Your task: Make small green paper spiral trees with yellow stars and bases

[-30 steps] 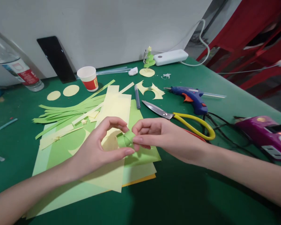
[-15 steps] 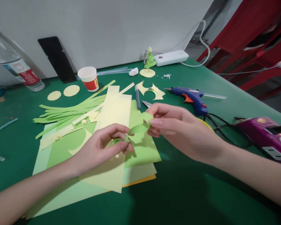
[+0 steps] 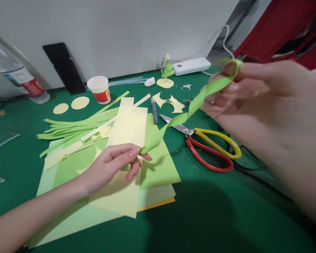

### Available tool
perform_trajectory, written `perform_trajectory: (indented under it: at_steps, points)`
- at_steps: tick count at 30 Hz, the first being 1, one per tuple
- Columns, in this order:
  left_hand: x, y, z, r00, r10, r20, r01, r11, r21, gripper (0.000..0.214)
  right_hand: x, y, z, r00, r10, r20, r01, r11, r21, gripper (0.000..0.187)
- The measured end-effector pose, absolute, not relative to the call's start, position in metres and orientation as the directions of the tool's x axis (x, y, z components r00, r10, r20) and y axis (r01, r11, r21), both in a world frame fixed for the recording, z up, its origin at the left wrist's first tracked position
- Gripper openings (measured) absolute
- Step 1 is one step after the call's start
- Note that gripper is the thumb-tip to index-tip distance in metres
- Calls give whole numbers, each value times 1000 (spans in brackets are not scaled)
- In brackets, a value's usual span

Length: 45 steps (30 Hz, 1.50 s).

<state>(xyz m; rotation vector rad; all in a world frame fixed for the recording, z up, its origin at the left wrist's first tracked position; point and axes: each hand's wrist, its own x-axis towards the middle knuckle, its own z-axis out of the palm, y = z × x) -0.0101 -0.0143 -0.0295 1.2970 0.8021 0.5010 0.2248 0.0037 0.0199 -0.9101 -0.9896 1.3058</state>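
A green paper strip (image 3: 192,107), twisted into a loose spiral, stretches between my two hands above the table. My left hand (image 3: 121,160) pinches its lower end over the stacked paper sheets. Raised up and to the right, my right hand (image 3: 252,91) grips the other end, which curls around the fingers. Beneath the strip lie scissors (image 3: 189,131) with one yellow and one red handle. To the left is a bundle of cut green strips (image 3: 81,124), with a small folded paper star (image 3: 94,138) beside it. Pale yellow sheets (image 3: 129,123) cover green ones.
A small green spiral tree (image 3: 168,68) stands on a round yellow base at the back. Nearby are a paper cup (image 3: 98,89), a leaning phone (image 3: 63,66), a water bottle (image 3: 23,77), a white power strip (image 3: 192,66), a grey marker (image 3: 154,110) and yellow scraps (image 3: 171,103).
My right hand has moved up and right, drawing the bunched green strip out into a long spiral. My left hand stays nearly in place. The scissors are now uncovered; the glue gun is mostly hidden.
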Motion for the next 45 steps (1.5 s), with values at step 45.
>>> perform_trajectory:
  at_steps: [45]
  points:
    - [-2, -20, -22, 512, 854, -94, 543, -237, 806, 11, 188, -19, -30, -617, 780, -103, 317, 126, -940, 34]
